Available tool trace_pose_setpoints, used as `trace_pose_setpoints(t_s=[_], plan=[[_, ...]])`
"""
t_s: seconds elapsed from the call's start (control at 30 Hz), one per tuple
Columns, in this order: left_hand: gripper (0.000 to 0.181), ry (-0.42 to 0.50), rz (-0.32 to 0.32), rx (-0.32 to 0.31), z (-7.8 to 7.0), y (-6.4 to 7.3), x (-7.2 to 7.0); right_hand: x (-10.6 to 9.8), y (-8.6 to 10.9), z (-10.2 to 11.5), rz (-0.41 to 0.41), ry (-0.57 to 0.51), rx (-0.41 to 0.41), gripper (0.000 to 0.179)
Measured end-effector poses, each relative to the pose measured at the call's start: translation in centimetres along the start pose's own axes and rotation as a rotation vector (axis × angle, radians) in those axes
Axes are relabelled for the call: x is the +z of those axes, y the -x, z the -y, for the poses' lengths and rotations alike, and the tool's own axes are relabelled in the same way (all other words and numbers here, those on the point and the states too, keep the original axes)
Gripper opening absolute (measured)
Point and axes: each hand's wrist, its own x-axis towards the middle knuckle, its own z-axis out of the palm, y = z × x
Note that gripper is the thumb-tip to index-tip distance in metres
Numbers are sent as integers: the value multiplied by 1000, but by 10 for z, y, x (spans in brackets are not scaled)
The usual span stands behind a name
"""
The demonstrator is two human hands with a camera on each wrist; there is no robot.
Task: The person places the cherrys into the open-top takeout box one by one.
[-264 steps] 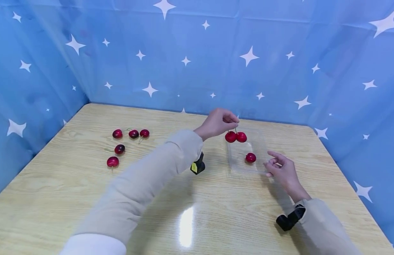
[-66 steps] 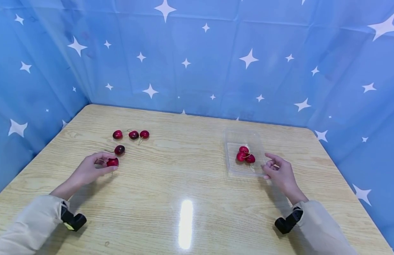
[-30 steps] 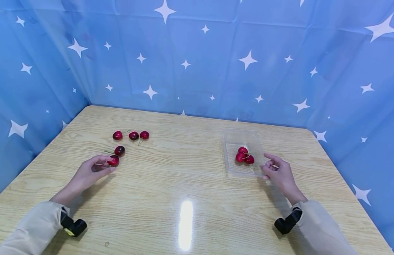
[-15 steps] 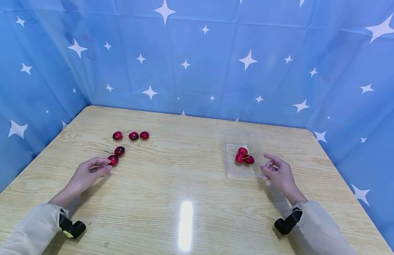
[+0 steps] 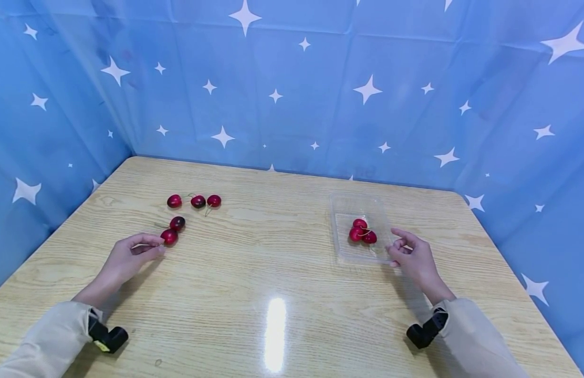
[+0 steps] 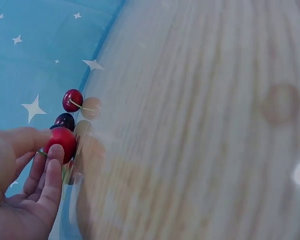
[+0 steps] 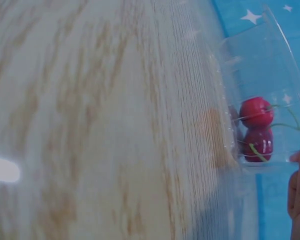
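Note:
My left hand (image 5: pixel 131 257) is at the left of the table, thumb and fingertips pinching a red cherry (image 5: pixel 169 237) at its near-left side. In the left wrist view that red cherry (image 6: pixel 62 143) sits between thumb and fingers, partly covered by a fingertip. Right behind it lies a darker cherry (image 5: pixel 177 223). On the right, my right hand (image 5: pixel 417 260) grips the near-right side of a clear plastic box (image 5: pixel 336 247). Three red cherries (image 5: pixel 356 234) with stems lie together inside; in the right wrist view a fingertip shows at the box wall (image 7: pixel 282 55).
Farther back on the left, a red cherry (image 5: pixel 174 201), a dark one (image 5: pixel 198 201) and another red one (image 5: pixel 214 200) lie in a row. The wooden table (image 5: pixel 254 252) ends at a blue curtain (image 5: pixel 311 105) with white stars.
My left hand released two cherries into the box and went back to the left. The red cherry there has shifted slightly against the darker one. My right hand stays at the box.

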Motion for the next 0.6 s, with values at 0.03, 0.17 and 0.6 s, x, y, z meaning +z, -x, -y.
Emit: trace_pose_setpoints(t_s=[0.03,0.17,0.6], plan=[[41,-4,-2,-9,0,0,0,0,0,0,1,5,0,49],[44,4,-5,-35,0,0,-1,0,1,1,1,19,-5,48],[46,15,-6,-31,-7,-3,-3,-1,-2,-7,-24,25,-3,50]])
